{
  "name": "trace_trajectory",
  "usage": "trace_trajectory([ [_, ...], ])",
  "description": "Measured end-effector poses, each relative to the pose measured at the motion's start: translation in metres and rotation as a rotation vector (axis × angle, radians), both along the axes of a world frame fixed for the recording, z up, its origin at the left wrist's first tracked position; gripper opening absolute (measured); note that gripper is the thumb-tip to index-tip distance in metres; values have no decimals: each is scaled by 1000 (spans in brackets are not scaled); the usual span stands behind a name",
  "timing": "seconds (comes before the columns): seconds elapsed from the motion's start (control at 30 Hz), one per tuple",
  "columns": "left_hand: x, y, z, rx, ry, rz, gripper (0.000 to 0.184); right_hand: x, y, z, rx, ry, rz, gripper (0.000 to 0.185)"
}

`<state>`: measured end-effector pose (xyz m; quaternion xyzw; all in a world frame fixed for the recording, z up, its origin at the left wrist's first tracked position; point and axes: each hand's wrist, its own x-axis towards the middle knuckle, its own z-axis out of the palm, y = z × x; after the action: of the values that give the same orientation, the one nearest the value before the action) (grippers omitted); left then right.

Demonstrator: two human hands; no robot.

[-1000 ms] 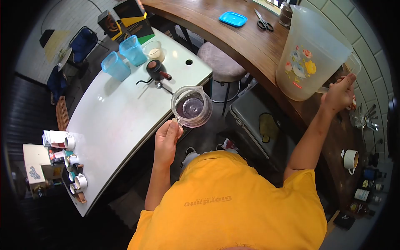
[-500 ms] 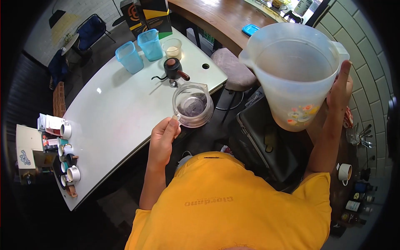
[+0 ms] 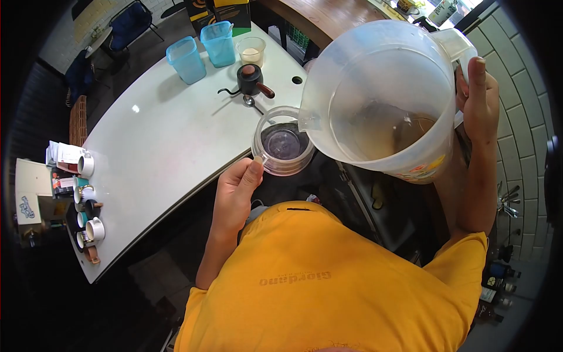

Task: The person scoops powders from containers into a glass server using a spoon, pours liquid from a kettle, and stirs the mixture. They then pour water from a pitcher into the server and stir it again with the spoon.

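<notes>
Leaning toward the clear jug (image 3: 282,145), the pitcher (image 3: 375,111) now brings its spout (image 3: 306,119) up beside the jug's rim — in the earlier frame it stands more upright, with a gap between them. Whether they touch, I cannot tell. Its wide mouth faces up and leftward, and its long axis slants from that mouth down to the right. The right hand (image 3: 482,102) grips the pitcher's handle; the left hand (image 3: 236,190) pinches the jug's small handle narrowly, near the edge of the glossy white table (image 3: 176,141). Cloudy, tapering plastic with a floral print meets smooth, round, see-through walls.
</notes>
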<state>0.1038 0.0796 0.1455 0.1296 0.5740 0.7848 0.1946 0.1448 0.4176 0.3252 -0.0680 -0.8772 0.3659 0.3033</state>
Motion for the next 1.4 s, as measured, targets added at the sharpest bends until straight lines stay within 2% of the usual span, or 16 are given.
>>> trace_trajectory([
  [0.17,6,-2,-1,25,-9,-6,40,-4,-7,8,103,1,79,62],
  [0.27,10,-2,-1,11,-14,0,40,-3,9,6,-4,-71,10,62],
  [1.4,22,-11,-4,-49,-57,-14,34,-9,-5,25,201,-142,46,57],
])
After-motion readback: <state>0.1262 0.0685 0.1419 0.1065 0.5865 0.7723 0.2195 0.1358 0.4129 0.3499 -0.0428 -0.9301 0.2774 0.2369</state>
